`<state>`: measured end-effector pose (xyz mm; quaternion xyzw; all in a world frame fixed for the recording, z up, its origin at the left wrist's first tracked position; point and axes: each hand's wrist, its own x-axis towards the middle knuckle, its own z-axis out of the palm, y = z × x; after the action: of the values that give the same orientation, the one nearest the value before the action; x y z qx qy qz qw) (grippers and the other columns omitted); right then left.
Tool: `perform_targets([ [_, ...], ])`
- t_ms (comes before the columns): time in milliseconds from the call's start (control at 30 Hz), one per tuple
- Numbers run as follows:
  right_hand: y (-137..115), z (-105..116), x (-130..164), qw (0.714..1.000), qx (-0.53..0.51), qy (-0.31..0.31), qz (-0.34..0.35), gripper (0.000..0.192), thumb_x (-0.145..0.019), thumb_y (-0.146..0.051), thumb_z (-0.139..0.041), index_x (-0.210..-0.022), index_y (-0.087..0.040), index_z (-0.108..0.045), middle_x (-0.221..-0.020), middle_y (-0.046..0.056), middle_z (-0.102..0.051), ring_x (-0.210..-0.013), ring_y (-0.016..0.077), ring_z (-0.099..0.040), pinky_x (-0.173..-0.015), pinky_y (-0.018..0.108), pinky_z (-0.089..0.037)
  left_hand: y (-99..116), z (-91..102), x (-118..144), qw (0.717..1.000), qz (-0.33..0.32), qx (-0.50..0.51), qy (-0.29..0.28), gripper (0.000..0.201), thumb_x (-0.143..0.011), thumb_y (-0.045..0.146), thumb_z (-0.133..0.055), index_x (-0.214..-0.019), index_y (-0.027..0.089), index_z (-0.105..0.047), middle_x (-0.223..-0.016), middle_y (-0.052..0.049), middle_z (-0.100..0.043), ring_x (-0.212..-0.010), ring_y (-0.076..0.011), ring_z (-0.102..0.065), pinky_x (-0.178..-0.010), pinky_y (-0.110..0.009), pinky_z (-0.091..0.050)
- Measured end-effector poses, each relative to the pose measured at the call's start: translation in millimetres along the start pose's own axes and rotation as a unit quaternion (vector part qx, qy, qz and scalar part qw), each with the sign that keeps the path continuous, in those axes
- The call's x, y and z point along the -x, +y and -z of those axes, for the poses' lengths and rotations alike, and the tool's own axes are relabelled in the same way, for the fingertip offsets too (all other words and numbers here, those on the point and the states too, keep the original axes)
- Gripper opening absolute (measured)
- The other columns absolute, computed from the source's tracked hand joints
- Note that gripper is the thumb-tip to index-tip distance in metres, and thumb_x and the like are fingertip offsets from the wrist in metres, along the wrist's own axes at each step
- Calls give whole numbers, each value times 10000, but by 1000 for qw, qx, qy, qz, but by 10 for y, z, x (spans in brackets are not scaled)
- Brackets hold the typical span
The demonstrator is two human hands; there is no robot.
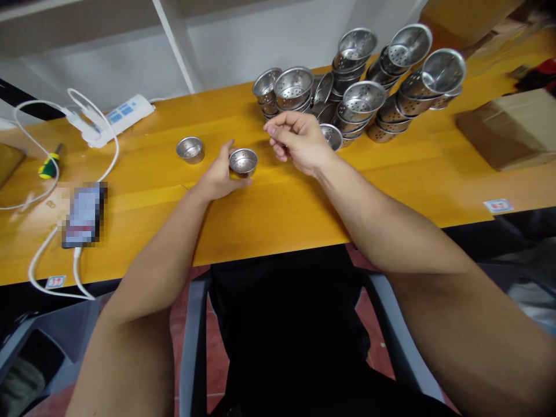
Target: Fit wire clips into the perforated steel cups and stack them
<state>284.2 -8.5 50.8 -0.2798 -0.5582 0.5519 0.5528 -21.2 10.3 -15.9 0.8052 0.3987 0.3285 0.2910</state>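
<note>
A small metal cup with holes in its wall and base (244, 164) stands upright between the thumb and fingers of my left hand (219, 175), which curve around its left side. Left of that hand, a similar perforated cup (190, 150) sits apart on the table. My right hand (299, 139) is raised in front of the stacked cups, its fingers curled and the thumb pressed toward the index finger. Whether anything small is in that pinch cannot be made out. Behind it are several stacks of perforated metal cups (362, 101), one cup (330, 137) tilted at their front.
The yellow wooden table (269, 223) carries a white power strip (119, 120) with cables, a phone (84, 214) and a green-yellow screwdriver (50, 165) on the left. A cardboard box (510, 127) stands at right. A pale panel rises behind the table.
</note>
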Motion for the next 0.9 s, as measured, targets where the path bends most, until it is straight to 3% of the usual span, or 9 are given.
perform_targets([
  [100, -15, -16, 10, 999, 30, 24, -19, 496, -1017, -566, -1177, -1052, -276, -777, -728, -75, -636, -526, 108, -490, -422, 225, -420, 40, -38, -23, 999, -17, -17, 37, 1268, -865, 631, -1213, -1859, 253, -523, -1873, -251, -692, -1823, -531, -660, -1606, -757, -481],
  [200, -15, -15, 3, 997, 63, 35, -5, 471, -1064, -589, -1134, -1073, -289, -771, -696, -83, -588, -530, 119, -458, -438, 240, -420, 147, 8, -84, 992, -61, -54, 96, 1091, -859, 629, -1222, -1716, 281, -645, -1758, -198, -734, -1766, -525, -675, -1593, -784, -481],
  [367, 54, 37, -31, 986, 147, 36, 64, 477, -1111, -703, -1052, -1106, -293, -809, -734, -43, -597, -610, 159, -501, -508, 285, -479, 271, 30, -72, 979, -98, -92, 155, 1048, -748, 725, -1278, -1531, 303, -724, -1519, -146, -761, -1600, -524, -710, -1511, -878, -516],
  [500, 39, -58, 49, 972, 211, 14, 99, 481, -1116, -740, -1017, -1172, -306, -816, -817, -20, -600, -709, 204, -585, -608, 340, -578, 279, -30, -47, 974, -95, -93, 180, 1044, -718, 809, -1265, -1454, 306, -721, -1602, -162, -724, -1650, -524, -680, -1513, -870, -528],
  [600, -9, -190, 148, 969, 233, -14, 84, 491, -1105, -736, -1018, -1226, -304, -817, -838, -15, -598, -768, 225, -606, -662, 360, -614, 275, -75, -56, 980, -79, -59, 171, 1098, -744, 871, -1226, -1514, 315, -675, -1684, -177, -714, -1669, -509, -717, -1487, -806, -596],
  [767, -65, -298, 226, 982, 183, -22, 33, 525, -1066, -762, -1050, -1224, -319, -816, -847, 8, -605, -802, 251, -604, -612, 357, -595, 410, -126, -49, 991, -36, 9, 125, 1233, -765, 952, -1174, -1650, 307, -607, -1609, -177, -769, -1657, -528, -765, -1447, -768, -651],
  [900, -103, -283, 229, 992, 125, -20, 3, 482, -1037, -661, -1104, -1212, -323, -807, -883, 10, -605, -787, 246, -587, -578, 347, -548, 519, -216, -16, 995, -45, 54, 72, 1130, -942, 912, -1080, -1777, 360, -554, -1692, -156, -728, -1696, -471, -763, -1422, -697, -688],
])
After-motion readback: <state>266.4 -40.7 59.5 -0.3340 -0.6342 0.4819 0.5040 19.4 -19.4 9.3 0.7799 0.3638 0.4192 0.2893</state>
